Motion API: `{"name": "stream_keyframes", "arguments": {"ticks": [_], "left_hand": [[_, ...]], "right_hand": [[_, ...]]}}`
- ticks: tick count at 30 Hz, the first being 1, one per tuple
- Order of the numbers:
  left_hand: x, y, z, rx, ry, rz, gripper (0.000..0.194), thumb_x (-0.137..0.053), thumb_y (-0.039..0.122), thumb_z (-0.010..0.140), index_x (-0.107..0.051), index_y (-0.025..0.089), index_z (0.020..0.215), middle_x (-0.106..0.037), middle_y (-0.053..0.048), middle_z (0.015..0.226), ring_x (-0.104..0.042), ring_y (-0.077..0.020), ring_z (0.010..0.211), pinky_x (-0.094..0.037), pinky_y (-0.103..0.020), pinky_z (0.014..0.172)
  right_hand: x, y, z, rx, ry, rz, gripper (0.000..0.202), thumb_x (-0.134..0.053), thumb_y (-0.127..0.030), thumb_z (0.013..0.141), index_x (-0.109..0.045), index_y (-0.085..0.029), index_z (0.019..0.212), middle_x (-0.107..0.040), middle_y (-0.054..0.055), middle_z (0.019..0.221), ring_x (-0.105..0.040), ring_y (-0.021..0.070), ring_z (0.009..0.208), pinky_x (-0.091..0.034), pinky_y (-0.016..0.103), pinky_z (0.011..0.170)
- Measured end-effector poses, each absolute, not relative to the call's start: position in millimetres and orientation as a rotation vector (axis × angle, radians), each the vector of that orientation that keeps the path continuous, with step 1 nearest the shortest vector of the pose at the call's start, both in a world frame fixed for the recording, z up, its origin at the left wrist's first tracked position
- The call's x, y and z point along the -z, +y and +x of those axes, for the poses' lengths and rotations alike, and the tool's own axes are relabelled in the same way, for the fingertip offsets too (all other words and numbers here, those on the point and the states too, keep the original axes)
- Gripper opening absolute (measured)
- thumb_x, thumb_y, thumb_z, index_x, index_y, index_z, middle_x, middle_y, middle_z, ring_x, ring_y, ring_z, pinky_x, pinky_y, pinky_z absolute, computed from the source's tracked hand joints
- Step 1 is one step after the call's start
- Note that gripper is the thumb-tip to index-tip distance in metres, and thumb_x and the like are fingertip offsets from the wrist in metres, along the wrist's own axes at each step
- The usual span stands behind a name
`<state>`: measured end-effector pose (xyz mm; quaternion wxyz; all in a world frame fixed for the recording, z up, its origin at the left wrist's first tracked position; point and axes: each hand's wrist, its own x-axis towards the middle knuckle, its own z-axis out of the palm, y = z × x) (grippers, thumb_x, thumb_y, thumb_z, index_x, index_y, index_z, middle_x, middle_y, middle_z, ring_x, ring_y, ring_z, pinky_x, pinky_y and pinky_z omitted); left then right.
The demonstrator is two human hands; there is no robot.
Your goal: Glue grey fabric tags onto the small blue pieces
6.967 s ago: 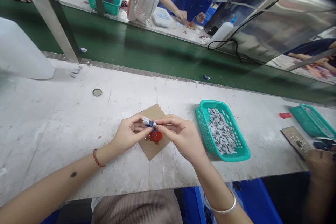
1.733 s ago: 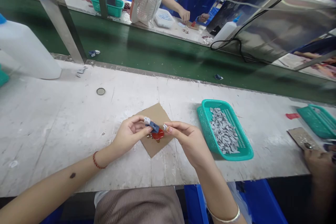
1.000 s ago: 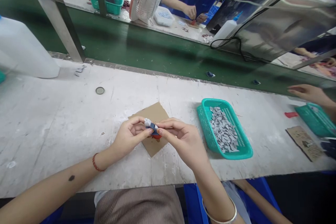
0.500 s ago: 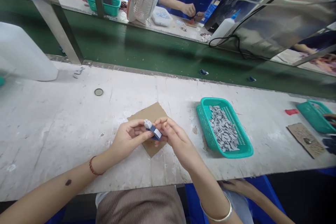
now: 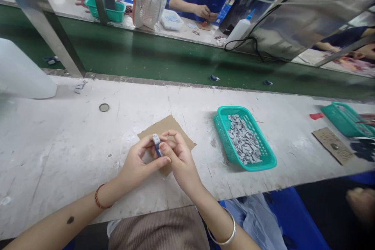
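Note:
A small dark blue piece with a whitish end (image 5: pixel 157 143) is held between my two hands, its pale end tilted up and away from me. My left hand (image 5: pixel 142 160) curls about it from the left, the thumb stretched under it. On its right side the thumb of my right hand (image 5: pixel 179 160) presses, with the fingers bent behind. The lower part of the piece is hidden by my fingers. Beneath both hands lies a square of brown cardboard (image 5: pixel 175 125). A green basket (image 5: pixel 268 164) with many small grey-white strips (image 5: pixel 244 140) stands to the right.
A bottle cap (image 5: pixel 104 107) and scraps lie on the left, near a large white container (image 5: pixel 23 70). Past the table edge runs a green belt (image 5: pixel 140 54) carrying several small blue pieces. Another basket (image 5: pixel 336 119) and cardboard (image 5: pixel 334 146) are at the right, beside a co-worker's hand.
My right hand has closed in on the blue piece, which has turned more upright and narrow to my view. Pieces on the green belt have shifted left in view. A co-worker's arm below the table has withdrawn.

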<state>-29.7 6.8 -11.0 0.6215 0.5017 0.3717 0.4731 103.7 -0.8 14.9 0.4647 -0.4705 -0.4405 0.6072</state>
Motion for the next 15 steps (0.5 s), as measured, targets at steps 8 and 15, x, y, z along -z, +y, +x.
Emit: {"name": "stream_keyframes", "arguments": {"ticks": [8, 15], "left_hand": [[15.2, 17.4, -34.6, -1.076, 0.927, 1.069, 0.031, -0.066, 0.033, 0.088, -0.066, 0.023, 0.117, -0.074, -0.006, 0.106, -0.066, -0.0212, 0.104, -0.052, -0.032, 0.091], [12.4, 37.6, -41.9, -1.122, 1.128, 1.137, 0.042, -0.069, 0.037, 0.084, -0.06, 0.019, 0.121, -0.073, -0.01, 0.11, -0.069, -0.0231, 0.101, -0.052, -0.038, 0.096]], "right_hand": [[-30.1, 7.6, 186.6, -1.075, -1.491, -1.501, 0.026, -0.053, -0.041, 0.093, -0.065, -0.019, 0.102, -0.072, 0.005, 0.08, -0.068, 0.0198, 0.078, -0.052, 0.033, 0.073], [-23.9, 40.8, 332.5, -0.259, -1.842, -2.127, 0.029, -0.048, -0.024, 0.092, -0.07, -0.012, 0.107, -0.071, 0.016, 0.11, -0.066, 0.0269, 0.096, -0.051, 0.039, 0.083]]}}
